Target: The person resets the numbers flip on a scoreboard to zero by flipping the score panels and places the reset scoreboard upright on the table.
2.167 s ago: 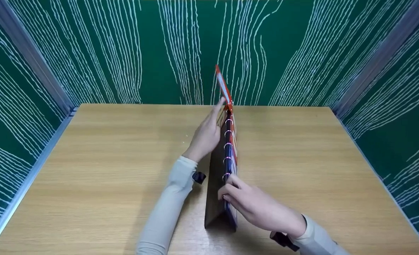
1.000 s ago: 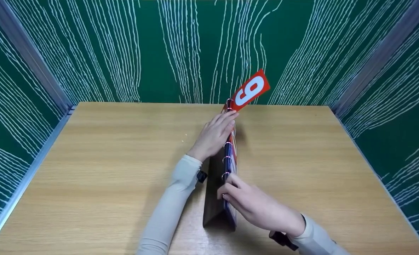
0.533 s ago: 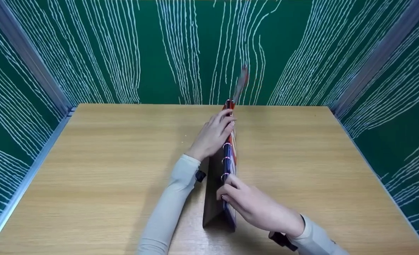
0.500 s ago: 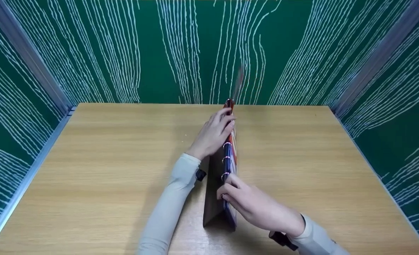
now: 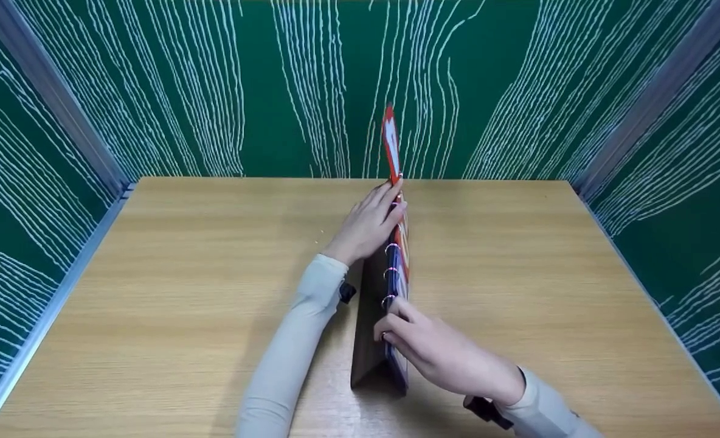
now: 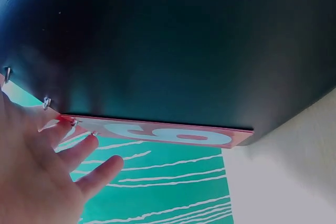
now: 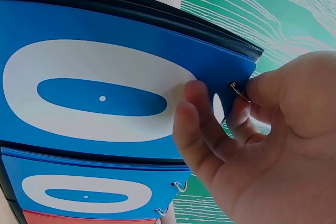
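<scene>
A tabletop flip scoreboard [image 5: 369, 340] stands tent-like at the middle of the table, its rings along the top ridge. Blue cards with a white 0 [image 7: 178, 56] show on its right face. At the far end a red number card [image 5: 390, 143] sticks up above the ridge, nearly edge-on to the head view. My left hand [image 5: 366, 228] lies across the far part of the ridge, fingers extended beside the red card's rings. Nearer me, my right hand [image 5: 439, 353] pinches the top edge by a ring [image 7: 240, 93], with its other fingers curled before the blue card.
The wooden table [image 5: 214, 243] carries the scoreboard and both forearms. Green walls with white wavy lines [image 5: 299, 79] enclose it at the back and sides, meeting at grey corner posts [image 5: 640, 103].
The red card leaned left, then right with its numeral showing, and has swung back up to near upright. My left hand moved onto the ridge from its left side. The right hand stays in place.
</scene>
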`<state>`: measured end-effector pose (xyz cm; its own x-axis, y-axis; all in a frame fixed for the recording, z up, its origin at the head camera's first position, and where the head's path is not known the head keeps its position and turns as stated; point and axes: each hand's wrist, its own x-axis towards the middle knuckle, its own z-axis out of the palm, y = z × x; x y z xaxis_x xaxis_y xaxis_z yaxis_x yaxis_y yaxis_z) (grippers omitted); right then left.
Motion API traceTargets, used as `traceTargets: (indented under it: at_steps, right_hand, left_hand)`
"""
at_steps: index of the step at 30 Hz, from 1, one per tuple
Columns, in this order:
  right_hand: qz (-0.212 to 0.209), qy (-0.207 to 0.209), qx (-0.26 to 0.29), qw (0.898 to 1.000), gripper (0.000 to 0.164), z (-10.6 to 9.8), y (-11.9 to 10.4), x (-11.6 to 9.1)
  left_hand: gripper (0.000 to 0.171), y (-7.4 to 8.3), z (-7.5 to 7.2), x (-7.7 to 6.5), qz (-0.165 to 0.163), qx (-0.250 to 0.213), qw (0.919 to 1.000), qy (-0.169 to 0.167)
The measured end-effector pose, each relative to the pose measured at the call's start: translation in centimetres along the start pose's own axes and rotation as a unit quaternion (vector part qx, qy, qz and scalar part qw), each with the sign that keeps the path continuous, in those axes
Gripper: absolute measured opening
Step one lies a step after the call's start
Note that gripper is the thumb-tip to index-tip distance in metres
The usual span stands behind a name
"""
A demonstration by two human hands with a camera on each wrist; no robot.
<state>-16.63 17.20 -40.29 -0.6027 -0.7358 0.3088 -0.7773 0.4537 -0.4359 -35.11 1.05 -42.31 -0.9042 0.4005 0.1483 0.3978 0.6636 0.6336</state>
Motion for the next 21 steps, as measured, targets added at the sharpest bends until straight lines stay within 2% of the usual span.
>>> traceTargets:
  at_steps: [4,12,21]
  right_hand:
    - [0.002,-0.001,-0.001,1.000,0.014,-0.02,-0.06,-0.07]
    - [-0.003,-0.005,-0.003,1.000,0.014,-0.08,-0.12,-0.06]
    - [0.012,-0.011,-0.003,1.000,0.014,-0.05,-0.16,-0.12]
  left_hand:
    - [0.066,0.38,-0.18,0.00,0.001,0.015,0.9999,-0.002]
    - [0.064,0.93,-0.47,0.33,0.026,0.025,0.9993,-0.009]
    - [0.063,1.00,-0.37,0.61,0.022,0.029,0.9992,-0.019]
